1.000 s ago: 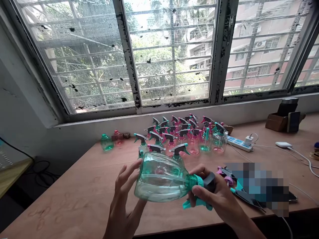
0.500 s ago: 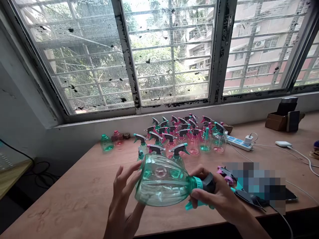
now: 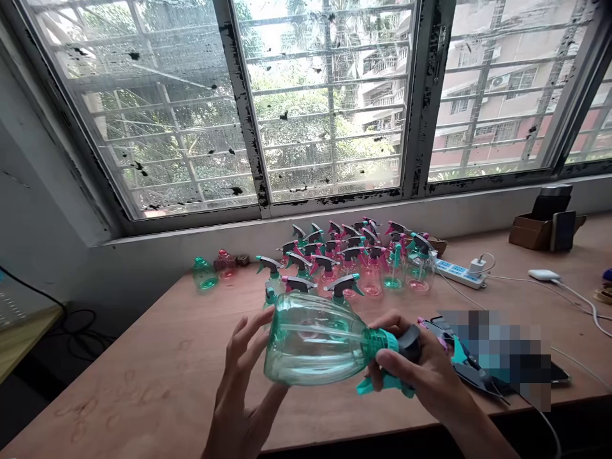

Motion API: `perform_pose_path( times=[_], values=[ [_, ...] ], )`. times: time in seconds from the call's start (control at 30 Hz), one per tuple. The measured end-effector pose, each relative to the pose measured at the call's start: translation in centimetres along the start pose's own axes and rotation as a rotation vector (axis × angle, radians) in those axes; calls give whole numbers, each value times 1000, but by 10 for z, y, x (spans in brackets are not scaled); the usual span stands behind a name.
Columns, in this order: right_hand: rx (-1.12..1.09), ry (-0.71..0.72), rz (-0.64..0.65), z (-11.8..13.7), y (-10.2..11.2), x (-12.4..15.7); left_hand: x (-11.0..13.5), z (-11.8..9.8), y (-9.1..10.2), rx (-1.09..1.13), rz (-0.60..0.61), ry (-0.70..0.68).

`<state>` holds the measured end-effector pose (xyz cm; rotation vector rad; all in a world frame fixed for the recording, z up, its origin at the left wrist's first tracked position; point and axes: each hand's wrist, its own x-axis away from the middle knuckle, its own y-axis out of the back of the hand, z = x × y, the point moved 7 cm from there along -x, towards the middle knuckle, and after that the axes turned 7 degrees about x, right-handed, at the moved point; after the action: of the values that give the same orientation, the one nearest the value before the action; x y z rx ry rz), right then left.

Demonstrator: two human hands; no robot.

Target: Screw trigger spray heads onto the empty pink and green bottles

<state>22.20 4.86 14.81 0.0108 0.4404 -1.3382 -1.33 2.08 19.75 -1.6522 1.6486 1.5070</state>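
Note:
A clear green spray bottle [image 3: 315, 344] lies sideways in the air above the table, its base to the left. My left hand [image 3: 243, 382] holds the base end, fingers on the upper edge and thumb below. The neck end is in my right hand [image 3: 415, 363], with thumb and fingers around the turquoise collar [image 3: 385, 341]. The black and turquoise spray head is partly covered by my right hand, its trigger [image 3: 382, 384] pointing down. Close to my right hand lies a pile of loose spray heads [image 3: 471, 366], partly blurred out.
Behind stand several green and pink spray bottles [image 3: 373, 277]. A green bottle [image 3: 205, 274] and a pink bottle [image 3: 225, 264] without heads are at the back left. A power strip [image 3: 459, 274], white cables and a brown box [image 3: 530, 233] are on the right.
The bottle has turned a little about its length and shifted slightly right, coming closer to level. Both hands keep their hold on it.

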Motion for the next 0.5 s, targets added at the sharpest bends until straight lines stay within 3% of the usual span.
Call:
perform_pose_path(
  times=[0.2, 0.3, 0.43, 0.5],
  values=[
    [308, 104, -89, 7, 0, 3, 5, 8, 2, 88, -44, 134],
    [232, 73, -31, 3, -1, 1, 5, 10, 3, 128, -45, 114],
    [55, -21, 71, -4, 0, -2, 3, 1, 3, 65, -12, -51],
    [63, -43, 86, -4, 1, -2, 3, 1, 2, 69, 4, -36]
  ],
)
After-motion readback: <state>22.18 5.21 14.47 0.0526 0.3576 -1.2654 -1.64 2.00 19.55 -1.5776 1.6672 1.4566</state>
